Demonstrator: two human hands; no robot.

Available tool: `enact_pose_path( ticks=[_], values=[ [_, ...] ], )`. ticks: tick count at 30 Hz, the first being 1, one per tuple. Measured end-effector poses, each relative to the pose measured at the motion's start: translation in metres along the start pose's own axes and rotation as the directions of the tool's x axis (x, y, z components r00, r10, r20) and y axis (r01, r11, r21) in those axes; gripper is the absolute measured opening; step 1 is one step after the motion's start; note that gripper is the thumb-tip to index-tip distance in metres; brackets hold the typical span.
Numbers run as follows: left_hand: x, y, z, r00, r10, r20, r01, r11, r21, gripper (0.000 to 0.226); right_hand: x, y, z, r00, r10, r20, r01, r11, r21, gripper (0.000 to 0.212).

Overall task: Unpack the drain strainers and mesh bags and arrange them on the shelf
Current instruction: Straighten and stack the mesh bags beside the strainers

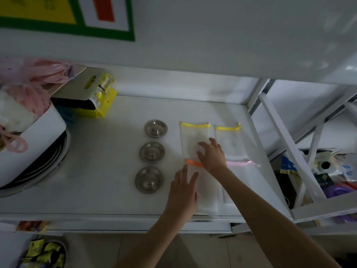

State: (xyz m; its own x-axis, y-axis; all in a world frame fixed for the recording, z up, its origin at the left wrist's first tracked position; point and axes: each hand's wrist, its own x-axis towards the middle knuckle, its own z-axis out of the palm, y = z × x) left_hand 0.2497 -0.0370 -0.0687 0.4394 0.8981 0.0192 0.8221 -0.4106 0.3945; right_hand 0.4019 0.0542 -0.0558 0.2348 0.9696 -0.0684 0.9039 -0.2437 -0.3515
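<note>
Nearly done, it seems: three strainers (pixel 152 151) sit in a column on the shelf (pixel 100 171) beside four mesh bags (pixel 194 138), while the left hand (pixel 183 188) and right hand (pixel 212 153), fingers spread and gripping nothing, flatten the orange-trimmed bag (pixel 206 190).

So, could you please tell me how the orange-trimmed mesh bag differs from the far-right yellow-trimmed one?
The orange-trimmed mesh bag lies in the near row under both hands, left and right; the yellow-trimmed mesh bag lies in the far row, untouched. Trim colour differs. Both are white mesh, flat on the shelf.
</note>
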Motion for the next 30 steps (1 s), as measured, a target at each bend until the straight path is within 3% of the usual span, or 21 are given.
enact_pose_path(
  ticks=[3, 7, 15, 19, 22, 25, 27, 30],
  values=[
    [0.003, 0.011, 0.003, 0.996, -0.075, 0.053, 0.075, 0.997, 0.005, 0.062, -0.003, 0.005, 0.004, 1.0, 0.009, 0.03, -0.011, 0.997, 0.076, 0.04],
    [0.007, 0.005, 0.011, 0.996, -0.047, 0.081, 0.046, 0.999, 0.012, 0.056, -0.005, 0.0, 0.009, 0.996, -0.021, 0.086, 0.008, 0.989, 0.149, 0.049],
    [0.008, -0.014, 0.002, 0.995, -0.059, 0.083, 0.059, 0.998, -0.003, 0.048, 0.002, -0.006, 0.012, 0.99, -0.044, 0.136, 0.025, 0.99, 0.142, 0.056],
    [0.004, -0.015, -0.001, 0.996, 0.01, 0.091, -0.021, 0.994, 0.111, 0.06, -0.006, -0.004, 0.014, 0.996, -0.085, 0.028, 0.084, 0.995, 0.049, 0.052],
    [-0.004, -0.011, 0.01, 0.992, 0.109, 0.065, -0.116, 0.987, 0.113, 0.058, -0.014, -0.001, 0.014, 0.969, -0.22, -0.111, 0.22, 0.975, -0.013, 0.045],
    [-0.013, -0.003, 0.016, 0.983, 0.125, 0.131, -0.135, 0.988, 0.07, 0.078, -0.019, 0.0, 0.019, 0.939, -0.345, -0.014, 0.345, 0.939, -0.011, 0.047],
    [-0.016, -0.001, 0.019, 0.979, 0.13, 0.16, -0.135, 0.99, 0.025, 0.082, -0.02, -0.001, 0.025, 0.931, -0.354, 0.086, 0.356, 0.934, -0.015, 0.05],
    [-0.016, -0.003, 0.02, 0.981, 0.133, 0.14, -0.139, 0.99, 0.03, 0.079, -0.018, -0.004, 0.028, 0.937, -0.325, 0.128, 0.327, 0.945, 0.006, 0.053]
  ],
)
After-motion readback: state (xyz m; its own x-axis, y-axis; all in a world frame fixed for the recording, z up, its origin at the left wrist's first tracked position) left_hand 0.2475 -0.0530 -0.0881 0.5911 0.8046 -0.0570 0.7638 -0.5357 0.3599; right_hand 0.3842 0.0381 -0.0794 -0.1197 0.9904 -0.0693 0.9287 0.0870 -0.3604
